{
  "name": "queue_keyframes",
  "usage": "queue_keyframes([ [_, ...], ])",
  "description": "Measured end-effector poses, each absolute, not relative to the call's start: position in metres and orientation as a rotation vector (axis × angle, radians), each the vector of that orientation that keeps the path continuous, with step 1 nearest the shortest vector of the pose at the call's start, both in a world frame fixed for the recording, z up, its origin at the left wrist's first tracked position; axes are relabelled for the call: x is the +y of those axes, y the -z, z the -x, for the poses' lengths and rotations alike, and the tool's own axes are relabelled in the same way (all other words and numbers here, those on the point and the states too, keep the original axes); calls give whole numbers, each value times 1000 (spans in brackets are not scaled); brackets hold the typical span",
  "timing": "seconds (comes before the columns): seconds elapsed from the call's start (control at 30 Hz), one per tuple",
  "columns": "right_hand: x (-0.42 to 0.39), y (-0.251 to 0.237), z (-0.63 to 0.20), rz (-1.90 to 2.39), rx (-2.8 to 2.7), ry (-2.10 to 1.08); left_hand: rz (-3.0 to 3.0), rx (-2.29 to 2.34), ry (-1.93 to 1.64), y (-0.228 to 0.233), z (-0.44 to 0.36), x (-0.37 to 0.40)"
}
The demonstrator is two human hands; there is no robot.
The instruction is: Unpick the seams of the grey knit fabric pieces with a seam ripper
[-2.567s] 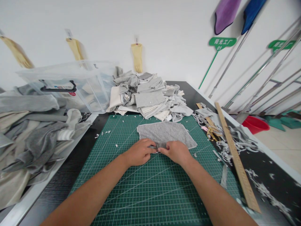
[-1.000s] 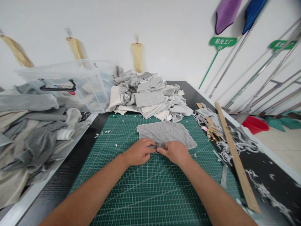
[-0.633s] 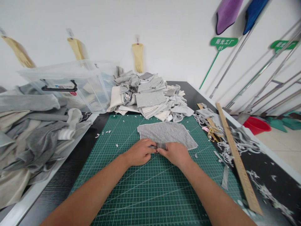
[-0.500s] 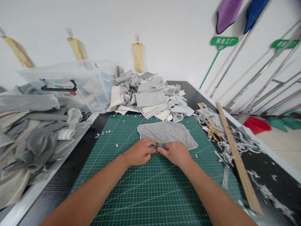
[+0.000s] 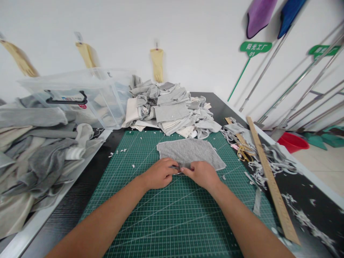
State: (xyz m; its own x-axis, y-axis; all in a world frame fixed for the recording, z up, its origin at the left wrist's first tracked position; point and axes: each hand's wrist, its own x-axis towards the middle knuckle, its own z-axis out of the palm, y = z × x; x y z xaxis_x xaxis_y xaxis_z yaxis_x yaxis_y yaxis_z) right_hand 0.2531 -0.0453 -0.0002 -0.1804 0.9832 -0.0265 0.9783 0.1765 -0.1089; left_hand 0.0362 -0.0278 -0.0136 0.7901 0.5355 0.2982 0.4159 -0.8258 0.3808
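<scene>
A grey piece of cloth (image 5: 192, 150) with a pale edge lies flat on a green cutting mat (image 5: 172, 218) with a white grid. At its near edge my left hand (image 5: 159, 173) has its fingers curled and pinches the fabric. My right hand (image 5: 202, 175) grips the same edge, thumb pointing left, its tip almost meeting my left fingertips. Between the two hands shows a small pale sliver at the cloth's edge; I cannot make out what it is. Fingers of both hands partly hide that part of the cloth.
Behind the mat rises a heap of grey and cream cloths (image 5: 172, 111). A clear plastic bin (image 5: 107, 104) and another cloth pile (image 5: 40, 161) are at left. On the right lie a wooden ruler (image 5: 271, 179), gold-handled scissors (image 5: 243, 153) and fabric scraps (image 5: 259, 173).
My right thumb has shifted very slightly to the right, opening a small gap from my left fingertips. The cloth and the left hand stay in place.
</scene>
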Motion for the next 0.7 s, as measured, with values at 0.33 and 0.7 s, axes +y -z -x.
queue_keyframes([
  [0.33,-45,-6,-255,1956,-2384,-245,-2666,752,-585,15,-36,-28],
  [0.7,-44,-6,-256,1971,-2352,-216,-2579,770,-709,16,-33,-29],
])
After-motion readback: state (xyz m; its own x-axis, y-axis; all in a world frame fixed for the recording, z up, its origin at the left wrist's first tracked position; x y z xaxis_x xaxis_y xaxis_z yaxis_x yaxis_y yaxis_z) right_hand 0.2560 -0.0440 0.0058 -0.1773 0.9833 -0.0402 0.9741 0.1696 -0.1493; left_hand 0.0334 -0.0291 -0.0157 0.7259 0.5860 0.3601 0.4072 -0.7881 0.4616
